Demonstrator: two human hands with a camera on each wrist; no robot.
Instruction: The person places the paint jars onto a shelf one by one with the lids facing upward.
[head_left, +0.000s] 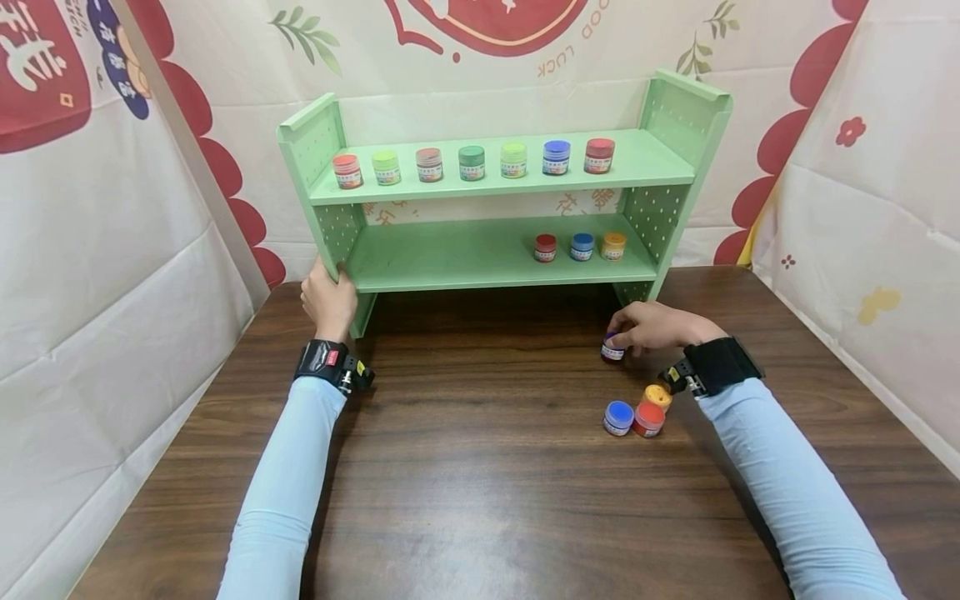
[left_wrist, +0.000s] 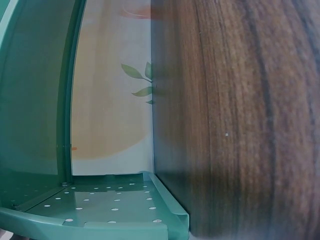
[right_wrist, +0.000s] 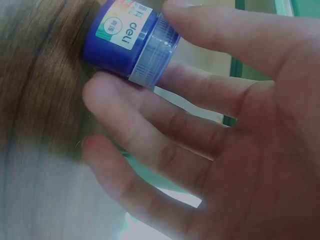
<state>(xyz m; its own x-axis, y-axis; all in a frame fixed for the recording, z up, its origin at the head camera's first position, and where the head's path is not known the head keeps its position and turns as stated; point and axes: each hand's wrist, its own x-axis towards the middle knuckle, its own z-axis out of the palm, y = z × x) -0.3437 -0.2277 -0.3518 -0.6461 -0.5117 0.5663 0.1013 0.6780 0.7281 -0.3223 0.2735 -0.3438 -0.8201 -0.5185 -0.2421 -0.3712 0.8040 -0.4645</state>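
My left hand (head_left: 330,302) grips the lower left side panel of a green two-tier shelf (head_left: 480,279), with the thumb at the inner side. In the left wrist view only the shelf's underside and perforated side panel (left_wrist: 110,202) show; the hand is nearly out of sight. At the right, before the shelf's right foot, my right hand (head_left: 651,325) pinches a small purple paint jar (right_wrist: 117,37) by its clear lid, between thumb and fingers. The jar is at the tabletop; whether it touches the wood is hard to tell. The other fingers are loosely spread below it.
Blue (head_left: 618,418), red (head_left: 648,419) and yellow (head_left: 657,397) paint jars cluster on the brown table (head_left: 465,483) near my right wrist. Several jars line the upper shelf (head_left: 427,192). Red (head_left: 545,248), blue (head_left: 582,247) and orange (head_left: 613,247) jars stand at the lower shelf's right.
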